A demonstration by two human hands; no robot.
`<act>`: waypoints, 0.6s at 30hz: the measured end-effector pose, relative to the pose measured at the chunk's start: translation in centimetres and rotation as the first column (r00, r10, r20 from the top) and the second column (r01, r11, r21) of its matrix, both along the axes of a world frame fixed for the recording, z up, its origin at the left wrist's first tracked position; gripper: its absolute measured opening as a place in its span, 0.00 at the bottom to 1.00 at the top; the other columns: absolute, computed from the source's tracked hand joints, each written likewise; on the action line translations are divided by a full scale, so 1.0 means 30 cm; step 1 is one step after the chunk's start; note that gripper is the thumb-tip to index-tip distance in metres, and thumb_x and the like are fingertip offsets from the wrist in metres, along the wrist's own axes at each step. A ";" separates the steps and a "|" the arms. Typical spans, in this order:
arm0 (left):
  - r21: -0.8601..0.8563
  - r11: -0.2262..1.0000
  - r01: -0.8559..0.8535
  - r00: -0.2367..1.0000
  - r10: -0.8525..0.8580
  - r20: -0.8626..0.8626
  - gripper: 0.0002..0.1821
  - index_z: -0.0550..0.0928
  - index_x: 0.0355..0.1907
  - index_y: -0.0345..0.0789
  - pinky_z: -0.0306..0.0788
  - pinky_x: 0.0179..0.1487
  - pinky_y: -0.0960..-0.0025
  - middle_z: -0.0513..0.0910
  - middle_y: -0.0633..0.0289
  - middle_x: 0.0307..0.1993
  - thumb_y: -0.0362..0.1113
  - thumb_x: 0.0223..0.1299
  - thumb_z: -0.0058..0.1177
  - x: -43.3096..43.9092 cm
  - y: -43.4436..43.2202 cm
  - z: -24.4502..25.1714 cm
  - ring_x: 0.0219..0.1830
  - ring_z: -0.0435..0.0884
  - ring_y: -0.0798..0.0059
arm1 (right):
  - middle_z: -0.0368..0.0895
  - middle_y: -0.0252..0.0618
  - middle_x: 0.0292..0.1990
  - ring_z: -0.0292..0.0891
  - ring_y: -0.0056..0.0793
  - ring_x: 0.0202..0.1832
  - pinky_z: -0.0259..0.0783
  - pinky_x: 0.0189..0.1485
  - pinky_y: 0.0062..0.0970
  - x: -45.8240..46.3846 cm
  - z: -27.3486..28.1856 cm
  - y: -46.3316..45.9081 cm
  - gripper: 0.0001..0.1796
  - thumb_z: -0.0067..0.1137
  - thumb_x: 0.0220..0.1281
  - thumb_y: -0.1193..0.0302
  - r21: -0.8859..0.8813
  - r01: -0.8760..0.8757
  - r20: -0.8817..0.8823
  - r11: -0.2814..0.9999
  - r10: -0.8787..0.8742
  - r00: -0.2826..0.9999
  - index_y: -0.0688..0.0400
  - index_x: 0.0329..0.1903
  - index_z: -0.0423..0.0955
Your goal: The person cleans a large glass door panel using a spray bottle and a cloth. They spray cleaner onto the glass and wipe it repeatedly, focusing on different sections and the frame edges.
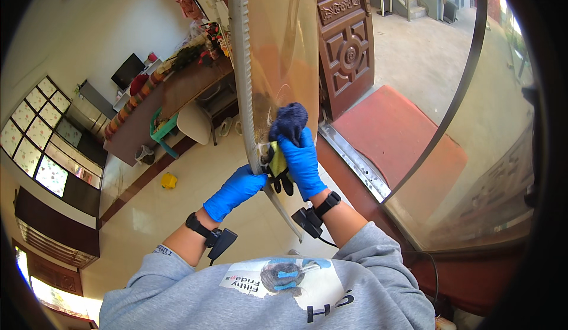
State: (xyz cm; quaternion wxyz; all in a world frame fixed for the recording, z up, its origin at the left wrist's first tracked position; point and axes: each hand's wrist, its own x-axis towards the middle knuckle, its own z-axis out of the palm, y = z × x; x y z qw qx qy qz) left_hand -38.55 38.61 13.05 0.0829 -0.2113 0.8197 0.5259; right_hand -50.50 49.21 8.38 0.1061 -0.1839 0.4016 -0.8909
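Note:
A glass door panel with a grey ridged edge strip stands upright before me, its glass smeared with curved streaks. In my right hand, gloved in blue, is a bunched dark blue cloth, held against the glass. A yellow-and-black fabric item, perhaps a work glove, sits just under the cloth by the door's edge. Part of it is hidden behind my right hand. My left hand, also in a blue glove, grips the door's edge lower down. Its fingertips are hidden.
Right of the panel are a carved wooden door, a red mat and a metal threshold. Another glass pane rises further right. At left are a long table, a chair and a yellow object on the floor.

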 end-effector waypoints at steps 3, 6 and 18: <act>0.109 0.993 -0.050 0.992 0.062 -0.114 0.24 0.75 0.61 0.29 0.73 0.55 0.68 0.82 0.55 0.52 0.33 0.62 0.48 0.020 -0.002 -0.026 0.52 0.81 0.68 | 0.81 0.32 0.42 0.76 0.21 0.44 0.72 0.49 0.23 -0.116 0.007 -0.008 0.12 0.59 0.66 0.72 -0.084 -0.081 0.158 0.993 0.094 0.983 0.59 0.51 0.76; 0.053 0.997 -0.052 0.989 0.059 -0.137 0.21 0.79 0.56 0.30 0.74 0.52 0.67 0.84 0.54 0.45 0.36 0.62 0.49 0.029 -0.010 -0.041 0.46 0.82 0.69 | 0.81 0.32 0.41 0.76 0.20 0.41 0.72 0.47 0.23 -0.199 0.089 -0.033 0.12 0.59 0.66 0.73 -0.266 -0.119 0.040 0.957 0.134 0.990 0.59 0.51 0.75; 0.024 0.995 -0.097 0.986 0.099 -0.136 0.20 0.79 0.57 0.29 0.72 0.59 0.67 0.83 0.56 0.52 0.31 0.64 0.47 0.051 0.018 0.015 0.52 0.81 0.67 | 0.81 0.33 0.37 0.77 0.21 0.40 0.73 0.45 0.22 -0.180 0.010 -0.035 0.07 0.58 0.63 0.76 -0.111 -0.085 0.078 0.990 0.094 0.993 0.62 0.43 0.78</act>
